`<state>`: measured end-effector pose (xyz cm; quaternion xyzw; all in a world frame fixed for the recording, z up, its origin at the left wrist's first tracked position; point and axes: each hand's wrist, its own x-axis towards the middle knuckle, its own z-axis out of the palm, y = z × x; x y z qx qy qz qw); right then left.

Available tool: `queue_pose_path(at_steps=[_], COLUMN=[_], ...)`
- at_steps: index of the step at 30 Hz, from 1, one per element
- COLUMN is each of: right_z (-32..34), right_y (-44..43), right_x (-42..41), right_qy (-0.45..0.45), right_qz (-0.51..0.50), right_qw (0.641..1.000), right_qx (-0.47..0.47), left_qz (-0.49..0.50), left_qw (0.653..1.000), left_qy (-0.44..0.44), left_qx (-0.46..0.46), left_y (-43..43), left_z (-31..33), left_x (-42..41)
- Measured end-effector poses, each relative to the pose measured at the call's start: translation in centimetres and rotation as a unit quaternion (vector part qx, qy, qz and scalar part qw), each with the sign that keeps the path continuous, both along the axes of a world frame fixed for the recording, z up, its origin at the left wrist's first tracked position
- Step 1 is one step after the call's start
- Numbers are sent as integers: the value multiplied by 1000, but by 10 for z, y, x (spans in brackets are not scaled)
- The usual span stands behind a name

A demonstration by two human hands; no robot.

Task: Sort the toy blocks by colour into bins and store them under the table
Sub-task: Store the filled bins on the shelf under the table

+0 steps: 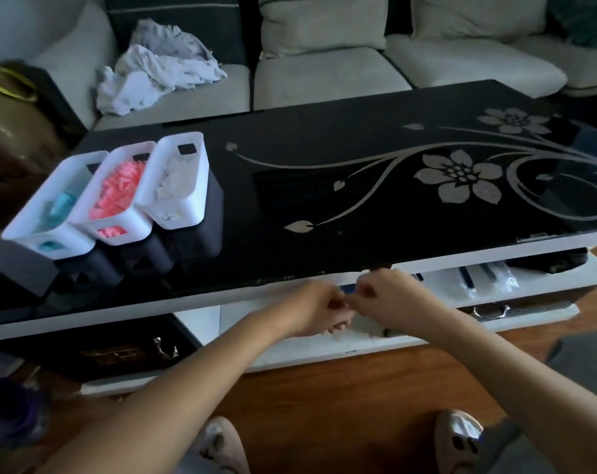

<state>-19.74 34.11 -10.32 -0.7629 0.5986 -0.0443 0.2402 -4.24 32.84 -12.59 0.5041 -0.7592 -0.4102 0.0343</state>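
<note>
Bins (136, 230) at left — open tabletop (290, 159) beside

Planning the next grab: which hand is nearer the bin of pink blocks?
Left. The left hand is rightward of the bin of pink blocks and nearer the person; the right hand is beside it, farther right.

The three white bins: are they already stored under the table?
No, the three white bins stand side by side on top of the black tabletop, at its left end.
</note>
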Motion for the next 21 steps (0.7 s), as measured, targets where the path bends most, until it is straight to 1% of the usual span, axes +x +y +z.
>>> queue_pose_path(at_steps=[2, 4, 6, 7, 9, 11, 13, 15, 17, 19, 21], right_z=[32, 54, 70, 75, 81, 83, 81, 76, 71, 69, 67], right_y=[2, -3, -16, -25, -43, -62, -82, -97, -105, -110, -113], right_x=[7, 15, 29, 36, 54, 75, 99, 122, 144, 162, 179], right_qy=[-80, -125, -149, -161, -186, -204, -212, -199, -185, -160, -142], right_qz=[-32, -48, -58, -59, -46, -27, -9, 12, 32, 67, 108], right_qw=[996, 987, 977, 973, 973, 975, 976, 980, 982, 984, 983], right_qx=[-34, -89, -143, -152, -131, -86, -45, -20, -11, -29, -50], left_qz=[-25, -31, 17, 53, 128, 205, 277, 319, 349, 358, 367], left_qw=[999, 997, 996, 992, 973, 937, 901, 879, 874, 874, 872], left_qy=[-40, -53, -49, -46, -64, -100, -125, -169, -198, -206, -190], left_qx=[-21, -38, -77, -104, -183, -266, -310, -311, -275, -256, -261], left_y=[4, 3, -5, -11, -24, -36, -45, -52, -55, -55, -54], left_z=[35, 64, 91, 103, 121, 131, 130, 123, 116, 108, 100], left_x=[7, 21, 45, 58, 88, 123, 156, 183, 203, 216, 222])
